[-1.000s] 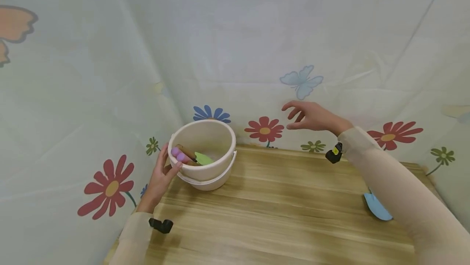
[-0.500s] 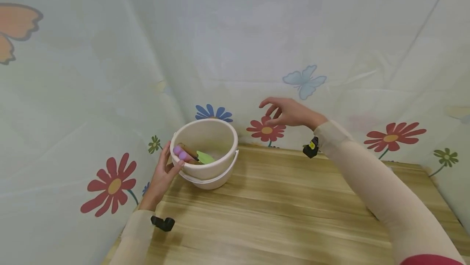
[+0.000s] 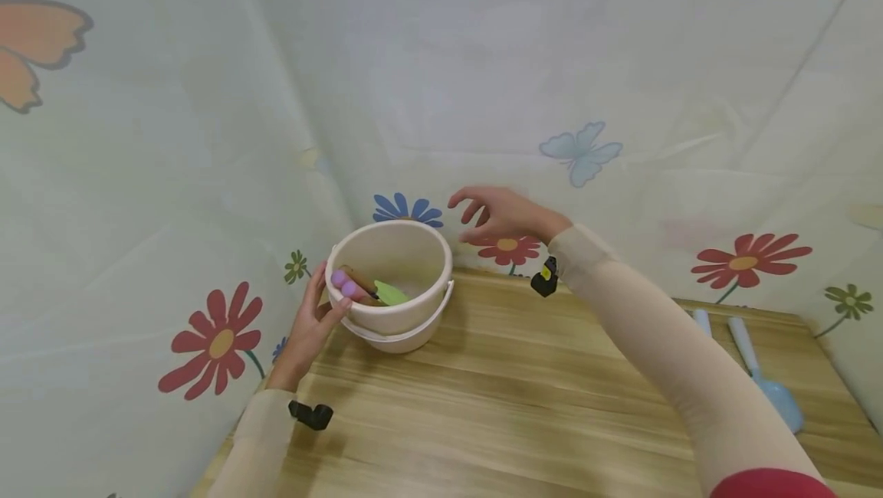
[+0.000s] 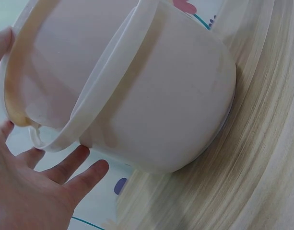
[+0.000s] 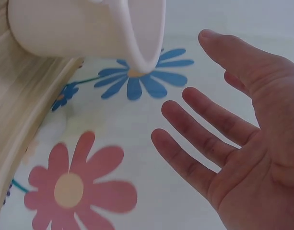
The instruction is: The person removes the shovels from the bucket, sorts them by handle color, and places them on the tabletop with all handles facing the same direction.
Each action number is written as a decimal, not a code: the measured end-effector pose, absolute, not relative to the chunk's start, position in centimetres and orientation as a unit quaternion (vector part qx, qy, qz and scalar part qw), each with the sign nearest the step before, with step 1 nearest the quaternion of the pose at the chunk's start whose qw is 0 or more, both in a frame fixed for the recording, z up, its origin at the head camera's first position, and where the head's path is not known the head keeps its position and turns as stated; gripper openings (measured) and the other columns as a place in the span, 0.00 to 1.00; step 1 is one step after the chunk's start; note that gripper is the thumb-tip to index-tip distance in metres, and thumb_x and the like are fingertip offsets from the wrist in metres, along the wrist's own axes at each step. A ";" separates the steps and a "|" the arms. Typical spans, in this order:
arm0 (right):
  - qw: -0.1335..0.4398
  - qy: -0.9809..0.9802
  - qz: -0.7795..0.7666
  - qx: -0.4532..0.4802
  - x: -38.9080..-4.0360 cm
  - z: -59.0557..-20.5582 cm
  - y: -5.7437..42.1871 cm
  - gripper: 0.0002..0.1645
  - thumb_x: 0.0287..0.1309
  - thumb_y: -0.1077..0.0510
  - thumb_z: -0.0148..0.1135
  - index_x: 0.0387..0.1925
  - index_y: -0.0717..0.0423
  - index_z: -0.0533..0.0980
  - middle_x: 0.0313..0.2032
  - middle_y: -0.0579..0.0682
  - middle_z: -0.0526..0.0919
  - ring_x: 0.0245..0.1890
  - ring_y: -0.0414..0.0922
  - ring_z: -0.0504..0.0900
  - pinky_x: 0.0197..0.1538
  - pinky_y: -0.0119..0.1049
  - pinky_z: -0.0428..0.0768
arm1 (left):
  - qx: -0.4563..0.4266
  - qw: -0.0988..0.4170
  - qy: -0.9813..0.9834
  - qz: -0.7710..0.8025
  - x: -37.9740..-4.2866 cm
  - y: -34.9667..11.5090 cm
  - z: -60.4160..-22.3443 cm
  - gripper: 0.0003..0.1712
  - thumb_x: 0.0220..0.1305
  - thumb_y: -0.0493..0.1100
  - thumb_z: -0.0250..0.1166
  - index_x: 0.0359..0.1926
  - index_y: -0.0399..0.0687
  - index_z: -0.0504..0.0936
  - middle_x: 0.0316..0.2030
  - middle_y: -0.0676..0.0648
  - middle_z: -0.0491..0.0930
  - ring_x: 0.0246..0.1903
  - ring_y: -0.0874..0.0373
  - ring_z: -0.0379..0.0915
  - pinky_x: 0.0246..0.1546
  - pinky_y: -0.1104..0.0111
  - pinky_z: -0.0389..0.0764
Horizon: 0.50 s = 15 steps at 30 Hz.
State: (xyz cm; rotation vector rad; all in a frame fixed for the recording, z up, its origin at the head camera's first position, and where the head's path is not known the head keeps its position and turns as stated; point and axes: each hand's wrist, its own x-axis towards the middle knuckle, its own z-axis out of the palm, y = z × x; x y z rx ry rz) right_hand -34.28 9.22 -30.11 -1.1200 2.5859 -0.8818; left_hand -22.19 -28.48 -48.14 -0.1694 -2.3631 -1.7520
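A cream bucket with a carrying handle stands upright at the table's back left. My left hand holds its left side at the rim, thumb at the front and fingers along the outside. In the left wrist view, the fingers of my left hand are spread beside the bucket's handle. Inside the bucket lie brownish handles with purple rounded ends and a green leaf-shaped piece. My right hand hovers beyond the bucket's right rim, fingers loosely bent, holding nothing; the right wrist view shows its open palm.
A light-blue toy shovel lies on the wooden table at the right, partly behind my right forearm. Another light-blue handle shows beside it. Flower-printed cloth walls enclose the back and sides.
My right hand has moved left through the air toward the bucket, and the light-blue shovel has come out from behind the arm. My left hand stays at the bucket's rim.
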 end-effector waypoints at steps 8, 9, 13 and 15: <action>0.115 0.860 -0.295 -0.401 -34.6 -30.9 6.2 0.36 0.59 0.48 0.76 0.67 0.44 0.71 0.55 0.56 0.84 0.50 0.49 0.86 0.51 0.43 0.85 | -0.057 0.097 -0.793 -0.599 -22.3 -28.0 -48.4 0.49 0.73 0.53 0.64 0.83 0.69 0.43 0.81 0.52 0.45 0.69 0.34 0.63 0.68 0.38 0.64; 0.116 0.858 -0.293 -0.405 -34.6 -31.0 5.8 0.36 0.60 0.49 0.75 0.67 0.44 0.72 0.54 0.55 0.84 0.49 0.49 0.85 0.51 0.42 0.85 | -0.058 0.097 -0.793 -0.599 -22.3 -27.9 -48.4 0.49 0.73 0.53 0.64 0.83 0.70 0.43 0.82 0.52 0.44 0.69 0.33 0.63 0.68 0.38 0.64; 0.116 0.854 -0.278 -0.424 -34.5 -31.4 4.3 0.33 0.60 0.49 0.75 0.64 0.45 0.74 0.51 0.53 0.85 0.48 0.48 0.85 0.51 0.40 0.84 | -0.059 0.098 -0.793 -0.598 -22.3 -27.7 -48.3 0.48 0.73 0.53 0.64 0.82 0.74 0.44 0.81 0.53 0.44 0.70 0.33 0.62 0.68 0.38 0.63; 0.119 0.850 -0.272 -0.435 -34.4 -31.5 3.5 0.30 0.60 0.49 0.75 0.62 0.45 0.75 0.50 0.53 0.86 0.48 0.48 0.85 0.52 0.40 0.84 | -0.061 0.097 -0.793 -0.599 -22.3 -27.6 -48.2 0.48 0.73 0.53 0.64 0.82 0.75 0.43 0.81 0.53 0.44 0.70 0.33 0.62 0.68 0.38 0.63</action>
